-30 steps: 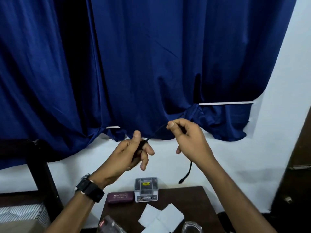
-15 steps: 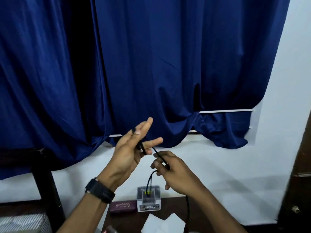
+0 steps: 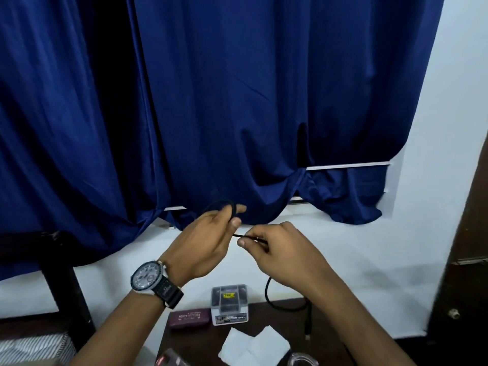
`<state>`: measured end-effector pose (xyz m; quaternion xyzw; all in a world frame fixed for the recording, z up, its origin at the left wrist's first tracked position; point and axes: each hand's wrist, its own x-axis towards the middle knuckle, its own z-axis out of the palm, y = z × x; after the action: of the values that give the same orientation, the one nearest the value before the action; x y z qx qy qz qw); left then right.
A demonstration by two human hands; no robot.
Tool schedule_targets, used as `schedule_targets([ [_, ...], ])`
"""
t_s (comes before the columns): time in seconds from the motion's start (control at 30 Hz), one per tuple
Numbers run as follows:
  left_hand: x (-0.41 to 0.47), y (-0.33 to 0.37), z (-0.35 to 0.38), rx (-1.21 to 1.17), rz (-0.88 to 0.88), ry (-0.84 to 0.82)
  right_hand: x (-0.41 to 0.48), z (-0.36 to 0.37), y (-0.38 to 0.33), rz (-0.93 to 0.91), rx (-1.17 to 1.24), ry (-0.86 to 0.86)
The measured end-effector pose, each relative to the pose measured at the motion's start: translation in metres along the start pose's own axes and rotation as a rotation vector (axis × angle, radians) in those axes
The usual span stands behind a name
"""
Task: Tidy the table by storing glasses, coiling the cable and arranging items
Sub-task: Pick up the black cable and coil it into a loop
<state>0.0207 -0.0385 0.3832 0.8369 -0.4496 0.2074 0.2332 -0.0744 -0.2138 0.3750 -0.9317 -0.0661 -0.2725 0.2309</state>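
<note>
My left hand [image 3: 204, 240] is raised in front of the blue curtain and holds a loop of the thin black cable [image 3: 268, 293] around its fingers. Just to its right, my right hand [image 3: 280, 250] pinches the same cable between thumb and forefinger. From under my right hand the cable hangs down in a curve to the dark wooden table [image 3: 290, 314], its plug end dangling near the table's right side. A maroon glasses case [image 3: 189, 318] lies at the table's back edge.
A small clear plastic box [image 3: 229, 303] stands beside the maroon case. White tissues [image 3: 254, 348] lie in the middle of the table. A clear round object [image 3: 301, 361] and a clear packet [image 3: 171, 361] sit at the bottom edge. A dark chair frame [image 3: 66, 283] stands left.
My right hand rose from below my left hand to beside it. A loop of cable now sits over my left fingers. The view has tilted down a little.
</note>
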Motion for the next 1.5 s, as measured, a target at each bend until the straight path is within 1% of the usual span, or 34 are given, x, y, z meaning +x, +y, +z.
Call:
schedule_targets([
  [0.1,-0.003,-0.001,-0.001,-0.260,-0.071,-0.062,0.002,-0.007,0.000,-0.066,-0.029,0.048],
  [0.17,-0.005,0.001,-0.004,-0.543,-0.147,-0.139,0.005,-0.009,0.003,-0.117,0.018,0.065],
  [0.23,-0.006,0.002,-0.008,-0.824,-0.224,-0.239,0.007,-0.007,0.008,-0.138,0.086,0.039],
  [0.27,-0.007,0.003,-0.011,-0.936,-0.261,-0.262,0.008,-0.005,0.010,-0.135,0.133,0.020],
  [0.33,-0.008,0.005,-0.016,-1.146,-0.350,-0.213,0.009,-0.001,0.011,-0.123,0.251,-0.002],
  [0.4,-0.009,0.007,-0.022,-1.393,-0.425,-0.133,0.009,0.004,0.010,-0.097,0.293,-0.010],
  [0.47,-0.010,0.007,-0.028,-1.635,-0.418,-0.088,0.009,0.011,0.010,-0.034,0.288,-0.051],
  [0.5,-0.010,0.007,-0.031,-1.722,-0.394,-0.074,0.009,0.013,0.009,0.005,0.331,-0.090],
  [0.57,-0.010,0.006,-0.036,-1.788,-0.372,-0.066,0.007,0.018,0.008,0.072,0.499,-0.190],
  [0.6,-0.011,0.006,-0.037,-1.778,-0.374,-0.066,0.004,0.021,0.007,0.099,0.566,-0.237],
  [0.67,-0.014,0.006,-0.035,-1.733,-0.380,-0.059,-0.001,0.026,0.005,0.125,0.604,-0.278],
  [0.77,-0.018,0.006,-0.029,-1.645,-0.374,-0.040,-0.004,0.030,0.002,0.119,0.581,-0.216],
  [0.83,-0.020,0.004,-0.026,-1.687,-0.367,-0.006,-0.005,0.030,0.003,0.124,0.581,-0.164],
  [0.9,-0.021,0.003,-0.024,-1.731,-0.338,0.000,-0.007,0.032,0.005,0.080,0.475,-0.136],
  [1.0,-0.019,0.001,-0.018,-1.679,-0.274,0.020,-0.010,0.035,0.006,-0.009,0.281,-0.156],
  [1.07,-0.014,0.001,-0.014,-1.580,-0.234,0.056,-0.008,0.033,0.004,-0.003,0.316,-0.199],
  [1.13,-0.012,0.004,-0.009,-1.450,-0.245,0.096,-0.007,0.031,0.001,0.056,0.496,-0.292],
  [1.17,-0.012,0.005,-0.007,-1.321,-0.233,0.105,-0.007,0.031,0.000,0.099,0.656,-0.354],
  [1.2,-0.013,0.007,-0.005,-1.123,-0.202,0.090,-0.008,0.032,-0.002,0.144,0.834,-0.410],
  [1.23,-0.015,0.009,-0.003,-0.877,-0.158,0.057,-0.010,0.033,-0.004,0.191,0.994,-0.447],
  [1.27,-0.017,0.009,0.000,-0.649,-0.108,0.024,-0.012,0.032,-0.005,0.239,1.119,-0.466],
  [1.3,-0.019,0.009,0.002,-0.461,-0.068,-0.001,-0.013,0.031,-0.005,0.287,1.222,-0.489],
  [1.33,-0.020,0.007,0.004,-0.327,-0.039,-0.013,-0.014,0.029,-0.004,0.342,1.314,-0.532],
  [1.4,-0.020,0.006,0.004,-0.169,-0.016,0.009,-0.012,0.023,0.000,0.435,1.424,-0.616],
  [1.47,-0.019,0.002,0.003,-0.128,-0.025,0.035,-0.011,0.016,0.008,0.472,1.408,-0.597],
  [1.5,-0.020,0.000,0.003,-0.150,-0.040,0.037,-0.011,0.014,0.012,0.481,1.382,-0.566],
])
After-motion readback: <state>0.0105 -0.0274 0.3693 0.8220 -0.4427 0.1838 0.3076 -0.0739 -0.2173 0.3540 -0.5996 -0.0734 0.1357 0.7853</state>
